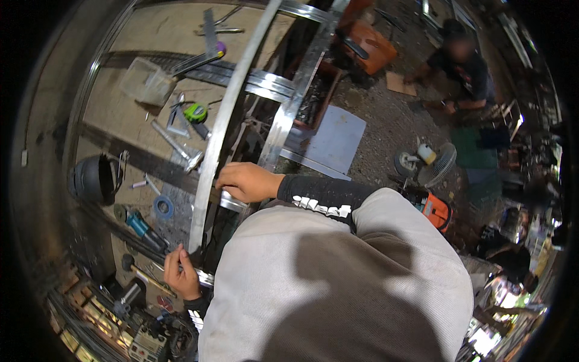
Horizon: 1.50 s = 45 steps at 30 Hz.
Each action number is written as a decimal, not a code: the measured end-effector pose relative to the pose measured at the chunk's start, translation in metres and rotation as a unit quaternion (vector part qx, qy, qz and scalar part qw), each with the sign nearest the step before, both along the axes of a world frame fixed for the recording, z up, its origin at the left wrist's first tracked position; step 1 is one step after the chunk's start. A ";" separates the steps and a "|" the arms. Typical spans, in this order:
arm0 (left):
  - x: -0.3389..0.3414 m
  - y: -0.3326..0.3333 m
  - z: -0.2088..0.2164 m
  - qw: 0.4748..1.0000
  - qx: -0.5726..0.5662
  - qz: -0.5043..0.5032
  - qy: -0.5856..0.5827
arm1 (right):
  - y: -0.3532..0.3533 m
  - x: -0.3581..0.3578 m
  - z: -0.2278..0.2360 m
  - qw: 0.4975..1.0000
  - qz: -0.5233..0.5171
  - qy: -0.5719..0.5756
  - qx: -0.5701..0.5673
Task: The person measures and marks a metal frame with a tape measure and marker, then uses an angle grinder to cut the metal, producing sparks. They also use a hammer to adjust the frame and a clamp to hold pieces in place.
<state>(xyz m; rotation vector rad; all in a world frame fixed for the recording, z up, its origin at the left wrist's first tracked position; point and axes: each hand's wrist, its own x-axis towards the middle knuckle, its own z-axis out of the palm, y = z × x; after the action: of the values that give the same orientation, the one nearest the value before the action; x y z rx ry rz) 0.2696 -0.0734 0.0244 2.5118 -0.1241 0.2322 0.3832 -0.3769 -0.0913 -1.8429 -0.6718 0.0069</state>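
Note:
My right hand (250, 181) has its fingers bent over the edge of a long pale metal bar (232, 96) that runs from the top of the view down toward me. Lower left, my left hand (181, 274) is raised beside the bar's near end. Its fingers are curled with thumb and forefinger close together; whatever they pinch, if anything, is too small to make out. Just beyond that hand lies a teal angle grinder (143, 230), near a blue tape roll (163, 206). A shiny metal frame (283, 120) stands alongside the bar.
On the wooden surface lie a green tape measure (195, 113), a clear plastic container (146, 81) and a steel square (210, 36). A black bucket (93, 179) and a hammer (145, 271) are at left. Right, a person (467, 69) crouches beyond a fan (437, 166) and a white sheet (335, 136).

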 end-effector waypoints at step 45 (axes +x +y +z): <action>-0.436 -0.136 -0.200 0.751 -0.174 0.477 0.422 | -0.081 0.449 -0.092 0.808 -0.302 0.065 -0.502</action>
<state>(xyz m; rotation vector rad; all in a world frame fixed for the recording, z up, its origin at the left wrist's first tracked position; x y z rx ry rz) -0.1662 -0.2090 -0.1752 1.8435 1.4368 -0.4658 0.8319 -0.4577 -0.1833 -2.9841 0.1297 0.0841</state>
